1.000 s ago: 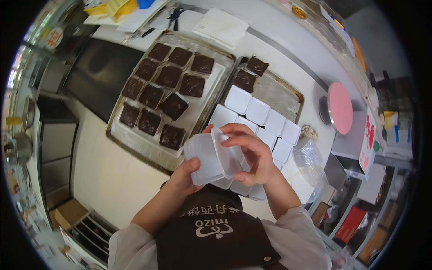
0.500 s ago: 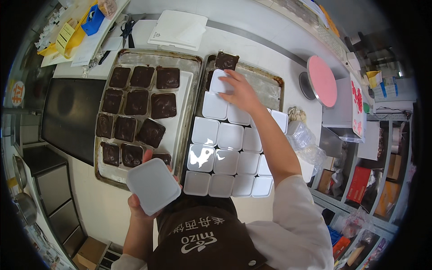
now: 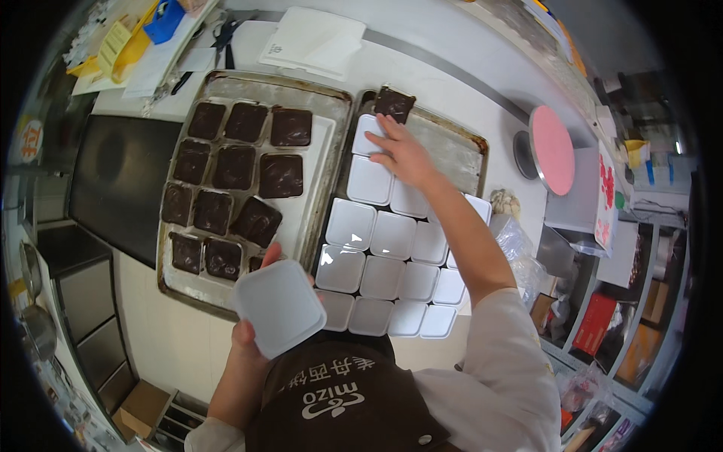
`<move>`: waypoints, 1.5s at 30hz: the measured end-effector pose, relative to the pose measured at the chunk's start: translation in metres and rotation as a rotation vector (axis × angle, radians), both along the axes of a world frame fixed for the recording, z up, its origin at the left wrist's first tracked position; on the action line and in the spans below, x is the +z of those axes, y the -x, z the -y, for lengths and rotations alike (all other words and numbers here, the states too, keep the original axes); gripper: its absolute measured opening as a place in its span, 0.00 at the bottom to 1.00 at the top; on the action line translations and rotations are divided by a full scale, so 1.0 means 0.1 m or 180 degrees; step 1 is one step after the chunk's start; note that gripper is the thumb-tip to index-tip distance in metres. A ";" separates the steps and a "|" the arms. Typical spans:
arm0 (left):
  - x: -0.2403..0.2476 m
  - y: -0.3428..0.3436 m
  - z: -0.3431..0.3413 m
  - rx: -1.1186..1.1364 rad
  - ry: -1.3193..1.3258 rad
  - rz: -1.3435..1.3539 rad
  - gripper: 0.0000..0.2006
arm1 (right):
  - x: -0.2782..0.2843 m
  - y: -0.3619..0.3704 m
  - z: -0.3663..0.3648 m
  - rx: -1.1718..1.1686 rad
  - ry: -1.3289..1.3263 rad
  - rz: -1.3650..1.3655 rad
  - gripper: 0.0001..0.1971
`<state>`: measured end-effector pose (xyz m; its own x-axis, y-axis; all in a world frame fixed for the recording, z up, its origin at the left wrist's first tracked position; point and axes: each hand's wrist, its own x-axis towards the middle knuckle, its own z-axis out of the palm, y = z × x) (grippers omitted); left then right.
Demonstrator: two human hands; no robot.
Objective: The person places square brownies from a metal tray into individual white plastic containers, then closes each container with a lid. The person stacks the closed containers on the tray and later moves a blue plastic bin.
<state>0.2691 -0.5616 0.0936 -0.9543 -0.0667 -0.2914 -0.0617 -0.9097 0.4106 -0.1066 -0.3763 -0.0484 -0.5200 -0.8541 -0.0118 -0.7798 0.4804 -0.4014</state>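
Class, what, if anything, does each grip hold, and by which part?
The left grip holds a white lid by its edges. The right grip is spread on a second lid, with no clear hold.

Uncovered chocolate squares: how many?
13: twelve chocolate squares on the left baking tray, in four rows of three, one mostly hidden by the held white lid; one at the far end of the right baking tray. Lids may hide others.
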 end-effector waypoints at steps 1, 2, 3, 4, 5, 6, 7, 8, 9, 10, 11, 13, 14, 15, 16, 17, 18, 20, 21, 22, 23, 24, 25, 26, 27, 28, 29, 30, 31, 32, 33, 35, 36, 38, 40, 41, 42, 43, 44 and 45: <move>-0.01 0.05 -0.01 0.0003 -0.0038 -0.0004 0.64 | 0.10 -0.03 0.03 0.0070 0.0178 -0.0149 0.29; 0.00 0.07 0.00 0.0030 -0.0056 0.0006 0.65 | 0.25 -0.09 0.06 0.0062 0.0128 -0.0212 0.31; 0.02 0.09 0.02 0.0014 0.0012 0.0177 0.65 | 0.42 -0.18 0.16 -0.0049 -0.0166 -0.0232 0.32; 0.03 0.13 0.03 0.0060 0.0104 0.0301 0.64 | 0.61 -0.36 0.27 0.0005 0.0510 0.0221 0.35; 0.03 0.19 0.03 0.0078 0.0182 0.0349 0.64 | 0.84 -0.58 0.30 -0.0108 0.0826 0.0789 0.38; 0.04 0.24 0.03 0.0038 0.0216 0.0397 0.64 | 1.09 -0.79 0.30 0.0347 0.1001 0.1202 0.41; 0.07 0.26 0.03 0.0022 0.0205 0.0493 0.64 | 1.32 -1.02 0.26 0.0718 0.1028 0.1577 0.44; 0.11 0.29 0.04 -0.0055 0.0185 0.0568 0.64 | 1.51 -1.22 0.22 0.1038 0.1087 0.1791 0.45; 0.13 0.33 0.04 -0.0135 0.0153 0.0590 0.64 | 1.65 -1.39 0.22 0.1383 0.0892 0.1786 0.45; 0.16 0.38 0.03 -0.0188 0.0245 0.0578 0.65 | 1.73 -1.50 0.25 0.1416 0.1120 0.1923 0.45; 0.17 0.43 0.01 -0.0227 0.0314 0.0525 0.65 | 1.78 -1.57 0.26 0.1464 0.1134 0.1953 0.44; 0.18 0.48 -0.01 -0.0361 0.0400 0.0409 0.66 | 1.80 -1.61 0.25 0.1406 0.1338 0.2041 0.41; 0.18 0.49 -0.03 -0.0416 0.0353 0.0442 0.66 | 1.78 -1.61 0.24 0.1397 0.1435 0.2155 0.41; 0.18 0.48 -0.03 -0.0457 0.0316 0.0448 0.66 | 1.76 -1.61 0.23 0.1363 0.1512 0.2251 0.41; 0.17 0.46 -0.04 -0.0475 0.0276 0.0435 0.66 | 1.75 -1.62 0.21 0.1375 0.1734 0.2317 0.41; 0.15 0.44 -0.06 -0.0556 0.0135 0.0459 0.66 | 1.74 -1.62 0.19 0.1283 0.1638 0.2504 0.41; 0.12 0.41 -0.08 -0.0615 -0.0011 0.0459 0.65 | 1.73 -1.62 0.16 0.1237 0.1685 0.2658 0.41; 0.06 0.36 -0.10 -0.0672 -0.0203 0.0433 0.64 | 1.74 -1.61 0.12 0.1163 0.1738 0.2913 0.41; 0.04 0.34 -0.10 -0.0669 -0.0253 0.0410 0.63 | 1.76 -1.60 0.10 0.1134 0.1742 0.3017 0.41; 0.02 0.33 -0.11 -0.0668 -0.0305 0.0386 0.63 | 1.78 -1.58 0.10 0.1137 0.1722 0.3102 0.41; 0.01 0.32 -0.11 -0.0722 -0.0286 0.0467 0.62 | 1.80 -1.56 0.09 0.1140 0.1590 0.2855 0.40; 0.00 0.33 -0.10 -0.0789 -0.0266 0.0538 0.62 | 1.81 -1.56 0.09 0.1164 0.1438 0.2576 0.39; -0.01 0.36 -0.10 -0.0869 -0.0244 0.0594 0.62 | 1.83 -1.55 0.10 0.1197 0.1312 0.2218 0.38; -0.01 0.40 -0.11 -0.0669 -0.0111 0.0578 0.61 | 1.83 -1.55 0.09 0.1167 0.1287 0.2086 0.38; 0.00 0.41 -0.13 -0.0472 0.0010 0.0562 0.60 | 1.83 -1.58 0.10 0.1152 0.1283 0.1896 0.38; 0.02 0.43 -0.15 -0.0254 0.0091 0.0511 0.59 | 1.82 -1.60 0.10 0.1140 0.1238 0.1698 0.38; 0.03 0.45 -0.13 -0.0159 0.0001 0.0570 0.57 | 1.80 -1.60 0.08 0.1046 0.1311 0.1704 0.38; 0.04 0.47 -0.12 -0.0075 -0.0011 0.0543 0.57 | 1.78 -1.55 0.05 0.0931 0.1278 0.1654 0.39; 0.04 0.49 -0.11 0.0015 -0.0019 0.0522 0.57 | 1.74 -1.47 0.00 0.0821 0.1251 0.1609 0.40; 0.05 0.50 -0.09 0.0103 -0.0020 0.0486 0.57 | 1.69 -1.36 -0.05 0.0753 0.1185 0.1527 0.41; 0.04 0.51 -0.04 0.0004 -0.0099 0.0316 0.59 | 1.58 -1.13 -0.07 0.0378 0.1028 0.1193 0.42; 0.05 0.47 -0.02 0.0076 -0.0095 0.0384 0.59 | 1.29 -0.51 -0.04 -0.0281 0.0851 0.0512 0.41; 0.06 0.44 -0.01 0.0084 -0.0090 0.0364 0.60 | 1.13 -0.19 -0.01 -0.0594 0.0874 0.0200 0.40; 0.07 0.37 -0.02 0.0068 -0.0038 0.0435 0.61 | 0.82 0.33 -0.01 -0.0915 0.0461 0.0064 0.38; 0.07 0.30 -0.03 0.0061 -0.0012 0.0468 0.62 | 0.53 0.62 -0.02 -0.0753 0.0540 0.0070 0.37; 0.07 0.27 -0.04 0.0065 0.0062 0.0402 0.61 | 0.41 0.70 -0.02 -0.0783 0.0439 0.0134 0.37; 0.06 0.25 -0.04 0.0054 0.0093 0.0348 0.60 | 0.31 0.76 -0.02 -0.0709 0.0474 0.0183 0.36; 0.05 0.23 -0.04 0.0022 0.0086 0.0267 0.59 | 0.23 0.79 -0.01 -0.0680 0.0468 0.0243 0.35; 0.04 0.21 -0.05 0.0062 0.0112 0.0311 0.59 | 0.17 0.81 0.00 -0.0649 0.0466 0.0298 0.34; 0.04 0.20 -0.05 0.0083 0.0100 0.0322 0.59 | 0.12 0.83 0.00 -0.0585 0.0452 0.0280 0.34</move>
<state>0.2495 -0.5568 0.0975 -0.9179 -0.1019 -0.3836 -0.0809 -0.8983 0.4319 -0.1896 -0.3768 -0.0366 -0.6691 -0.7415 0.0495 -0.6435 0.5448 -0.5376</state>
